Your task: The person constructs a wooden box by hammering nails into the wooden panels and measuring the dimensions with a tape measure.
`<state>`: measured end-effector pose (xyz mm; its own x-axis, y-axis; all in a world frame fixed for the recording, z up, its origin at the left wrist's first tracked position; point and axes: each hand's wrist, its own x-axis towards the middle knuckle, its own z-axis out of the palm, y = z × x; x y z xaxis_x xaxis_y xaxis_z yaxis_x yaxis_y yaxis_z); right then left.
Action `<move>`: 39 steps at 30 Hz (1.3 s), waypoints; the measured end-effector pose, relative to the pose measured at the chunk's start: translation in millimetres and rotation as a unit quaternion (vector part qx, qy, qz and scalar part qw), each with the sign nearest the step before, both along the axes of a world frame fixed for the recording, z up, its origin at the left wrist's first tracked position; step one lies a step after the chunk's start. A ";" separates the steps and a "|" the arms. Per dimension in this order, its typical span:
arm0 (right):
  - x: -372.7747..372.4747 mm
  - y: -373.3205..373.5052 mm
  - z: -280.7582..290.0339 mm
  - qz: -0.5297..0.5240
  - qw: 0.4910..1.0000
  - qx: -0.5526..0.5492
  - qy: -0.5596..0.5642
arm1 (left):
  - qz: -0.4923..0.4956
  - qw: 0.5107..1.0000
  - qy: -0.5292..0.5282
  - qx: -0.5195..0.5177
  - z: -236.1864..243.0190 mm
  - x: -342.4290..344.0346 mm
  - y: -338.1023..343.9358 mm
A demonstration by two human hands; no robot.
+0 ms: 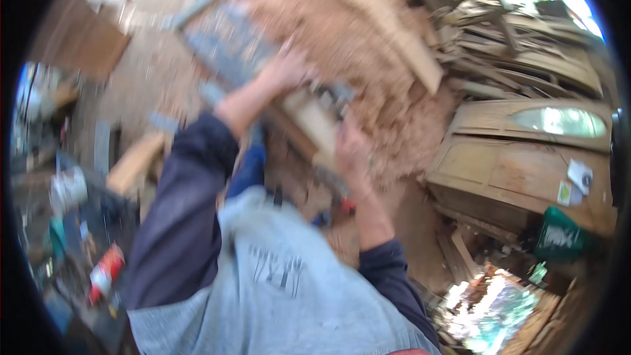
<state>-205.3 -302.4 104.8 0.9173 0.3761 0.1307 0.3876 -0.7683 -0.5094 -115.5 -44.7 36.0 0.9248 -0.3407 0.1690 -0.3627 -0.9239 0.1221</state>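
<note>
My L grip (289,71) & R grip (353,144) both look clamped on opp. ends of a dark tool (335,95), details blurred. It's btwn them, on or just over a pale wood piece (312,119), can't tell which. Shavings (394,118) heaped just R of R grip; long plank (397,36) farther fwd; wooden panel (519,167) well off R.

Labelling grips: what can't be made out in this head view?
Left hand: head view, motion blur hides finger placement.
Right hand: head view, motion blur hides exact grip.
Plane-like tool: head view, blur hides its exact kind.
Red thing: head view, cut off by lower edge.
</note>
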 end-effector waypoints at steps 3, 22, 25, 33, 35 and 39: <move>-7.7 23.2 -2.0 0.013 0.996 0.015 0.091 | 0.032 0.997 0.064 -0.006 -19.7 -22.0 40.3; -101.1 -183.2 -188.6 -0.472 0.838 -0.073 0.263 | -0.295 0.948 0.076 0.094 34.0 -54.0 -44.4; -105.3 -182.9 -241.1 -0.472 0.817 -0.055 0.325 | -0.298 0.951 0.053 0.064 23.4 -53.3 -51.9; -73.6 -170.9 -333.3 -0.504 0.822 -0.053 0.260 | -0.277 0.960 -0.001 0.044 16.0 -89.7 -34.8; -65.3 -151.5 -325.6 -0.499 0.817 -0.036 0.287 | -0.276 0.960 0.003 0.057 14.7 -101.0 -23.7; -94.2 -164.5 -352.3 -0.490 0.829 0.002 0.269 | -0.283 0.958 0.005 0.046 -8.1 -134.5 -12.7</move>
